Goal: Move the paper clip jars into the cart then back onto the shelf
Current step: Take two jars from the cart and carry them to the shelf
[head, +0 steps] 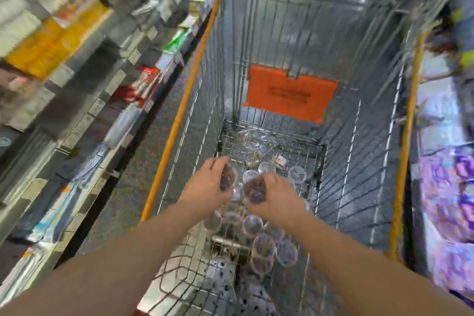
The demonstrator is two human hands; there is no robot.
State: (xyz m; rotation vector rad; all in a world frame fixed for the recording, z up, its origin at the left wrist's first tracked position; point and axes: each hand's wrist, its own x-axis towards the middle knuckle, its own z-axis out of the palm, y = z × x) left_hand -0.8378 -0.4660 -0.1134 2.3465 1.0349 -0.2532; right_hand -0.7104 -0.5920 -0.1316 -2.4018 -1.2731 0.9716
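Store aisle, blurred by camera motion, stretching away from where a person is standing. Shelves (77,84) packed with boxed goods are lining the left side, and purple packs (446,187) are showing at the right edge; no label is readable.

A wire cart (359,161) is filling the middle of the view, seen from above, with an orange rail (179,110) running along each long side. An orange flap (289,92) is hanging against the cart's far wall.

Two bare forearms are reaching from the near edge down into the cart. The left hand (205,185) is curling its fingers round a clear jar (228,177) with dark contents, holding it inside the cart. The right hand (277,195) is gripping a second jar (255,191) the same way, fingers wrapped over its far side, its round end facing up toward the viewer. The two held jars are close together, nearly touching.

Loose jars (252,224), also clear, are lying on the cart floor beneath and around the hands. Most are clustering near the person, and a few are sitting further off beyond the fingers.

A crumpled clear bag (254,138) is lying at the far end of the floor, with what looks like a small heap of clips (254,155) just beside it. Dotted fabric (223,282) from the person's clothing is showing through the wires at the bottom edge.
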